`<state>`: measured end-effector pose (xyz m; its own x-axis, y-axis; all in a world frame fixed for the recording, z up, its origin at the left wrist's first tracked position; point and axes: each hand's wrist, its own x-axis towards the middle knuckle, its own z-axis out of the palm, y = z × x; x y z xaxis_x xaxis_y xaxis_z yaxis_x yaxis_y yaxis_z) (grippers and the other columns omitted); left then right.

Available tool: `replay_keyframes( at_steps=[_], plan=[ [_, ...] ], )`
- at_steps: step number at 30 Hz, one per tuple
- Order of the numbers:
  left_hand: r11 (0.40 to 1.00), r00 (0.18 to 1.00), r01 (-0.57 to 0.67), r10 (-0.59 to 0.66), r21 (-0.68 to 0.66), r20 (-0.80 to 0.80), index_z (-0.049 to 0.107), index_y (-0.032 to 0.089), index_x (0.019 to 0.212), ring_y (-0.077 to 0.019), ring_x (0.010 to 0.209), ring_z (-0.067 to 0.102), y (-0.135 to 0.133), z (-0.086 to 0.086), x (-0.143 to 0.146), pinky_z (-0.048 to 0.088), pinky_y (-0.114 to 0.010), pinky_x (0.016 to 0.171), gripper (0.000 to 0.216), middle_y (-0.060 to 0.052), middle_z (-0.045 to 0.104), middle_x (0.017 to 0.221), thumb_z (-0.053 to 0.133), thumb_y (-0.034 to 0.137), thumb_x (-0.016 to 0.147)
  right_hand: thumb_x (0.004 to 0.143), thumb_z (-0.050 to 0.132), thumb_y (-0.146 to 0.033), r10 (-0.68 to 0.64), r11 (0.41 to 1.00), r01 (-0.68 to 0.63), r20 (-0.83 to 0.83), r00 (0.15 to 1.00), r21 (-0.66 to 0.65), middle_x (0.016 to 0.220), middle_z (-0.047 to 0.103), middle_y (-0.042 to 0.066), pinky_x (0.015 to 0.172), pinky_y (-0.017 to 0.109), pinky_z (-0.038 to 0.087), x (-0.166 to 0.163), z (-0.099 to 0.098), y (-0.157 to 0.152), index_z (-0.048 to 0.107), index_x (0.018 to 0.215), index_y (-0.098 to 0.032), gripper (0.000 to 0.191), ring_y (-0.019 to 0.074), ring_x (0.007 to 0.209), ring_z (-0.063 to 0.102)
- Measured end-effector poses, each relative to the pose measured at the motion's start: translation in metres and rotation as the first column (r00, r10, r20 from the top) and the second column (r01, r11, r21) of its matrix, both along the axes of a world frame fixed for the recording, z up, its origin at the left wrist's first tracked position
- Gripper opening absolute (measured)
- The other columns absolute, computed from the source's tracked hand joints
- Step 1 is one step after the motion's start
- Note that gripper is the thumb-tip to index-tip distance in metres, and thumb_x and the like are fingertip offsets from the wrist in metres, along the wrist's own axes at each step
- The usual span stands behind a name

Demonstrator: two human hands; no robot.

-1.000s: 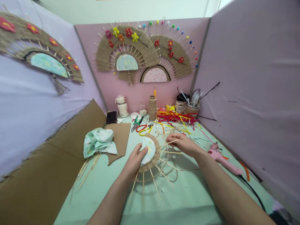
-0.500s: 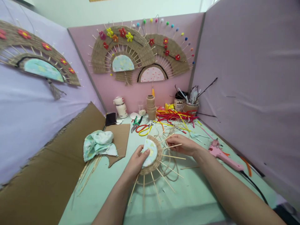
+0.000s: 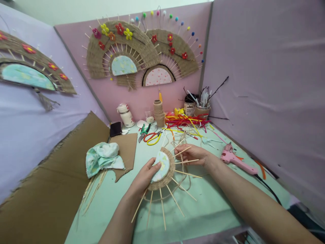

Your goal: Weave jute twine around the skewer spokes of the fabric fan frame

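Observation:
My left hand [image 3: 146, 172] grips a small half-round fan piece [image 3: 161, 166], its thumb on the pale floral cloth and its fingers underneath. A band of woven twine [image 3: 171, 171] edges the cloth, and thin wooden sticks [image 3: 177, 200] fan out from it. At the upper sticks, the fingers of my right hand [image 3: 191, 155] are pinched together on jute twine [image 3: 182, 162]. That hand is beside the fan's curved edge, partly behind a stick. Loose loops of the twine hang below and lie on the table behind it.
A pink glue gun [image 3: 238, 163] with a black cord lies at the right. Pliers [image 3: 153, 137], cutters [image 3: 144, 133], a twine spool [image 3: 159, 115] and red pipe cleaners [image 3: 185, 121] are at the back. Crumpled cloth [image 3: 103, 158] and cardboard [image 3: 128, 145] lie left. Finished fans [image 3: 122, 44] hang behind.
The fan piece has turned slightly clockwise in my left hand, its lower sticks swinging left. My right hand has shifted a little left along the upper sticks. The camera view has moved slightly.

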<state>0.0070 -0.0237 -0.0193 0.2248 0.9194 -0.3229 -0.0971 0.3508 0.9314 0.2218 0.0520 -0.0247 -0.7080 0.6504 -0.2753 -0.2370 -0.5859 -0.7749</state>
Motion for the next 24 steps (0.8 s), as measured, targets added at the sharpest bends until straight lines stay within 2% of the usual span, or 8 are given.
replay_keyframes(
  at_steps=[7,11,19,24],
  plan=[
    [0.999,1.0,0.024,-0.024,0.024,-0.002,0.056,0.017,0.103,-0.0137,0.073,0.063,-0.001,-0.001,0.0,0.046,-0.022,0.066,0.041,-0.003,0.07,0.09,0.069,0.043,0.074,0.062,0.079,-0.024,-0.058,0.998,0.058,0.021,0.998,-0.003,0.058,0.053,-0.003,0.041,0.016,0.026,0.003,-0.001,0.002,0.06,0.067,-0.013,0.023,0.0047,0.049,0.04],
    [0.998,0.999,0.04,-0.039,0.038,-0.027,0.057,0.017,0.102,-0.0118,0.067,0.061,0.001,-0.005,-0.003,0.044,-0.02,0.06,0.042,-0.001,0.069,0.082,0.069,0.044,0.073,0.057,0.083,-0.023,-0.079,0.997,0.079,0.053,0.995,0.004,0.059,0.057,-0.003,0.042,0.014,0.031,0.005,-0.003,0.004,0.061,0.068,-0.012,0.027,0.0036,0.049,0.044],
    [0.997,0.998,0.06,-0.059,0.058,-0.031,0.058,0.017,0.103,-0.0125,0.069,0.062,0.001,-0.008,-0.003,0.045,-0.02,0.061,0.044,-0.003,0.07,0.089,0.07,0.045,0.071,0.058,0.083,-0.017,-0.113,0.993,0.109,0.122,0.986,0.041,0.055,0.057,-0.005,0.042,0.013,0.036,0.009,-0.004,0.008,0.062,0.071,-0.012,0.026,0.0029,0.045,0.048],
    [0.995,0.997,0.067,-0.064,0.07,-0.043,0.057,0.017,0.102,-0.0122,0.068,0.062,0.001,-0.008,-0.003,0.044,-0.02,0.059,0.044,-0.004,0.07,0.087,0.071,0.043,0.071,0.061,0.081,-0.014,-0.133,0.99,0.125,0.131,0.982,0.071,0.053,0.058,-0.005,0.044,0.013,0.04,0.011,-0.003,0.009,0.061,0.07,-0.012,0.022,0.003,0.045,0.051]
  ],
)
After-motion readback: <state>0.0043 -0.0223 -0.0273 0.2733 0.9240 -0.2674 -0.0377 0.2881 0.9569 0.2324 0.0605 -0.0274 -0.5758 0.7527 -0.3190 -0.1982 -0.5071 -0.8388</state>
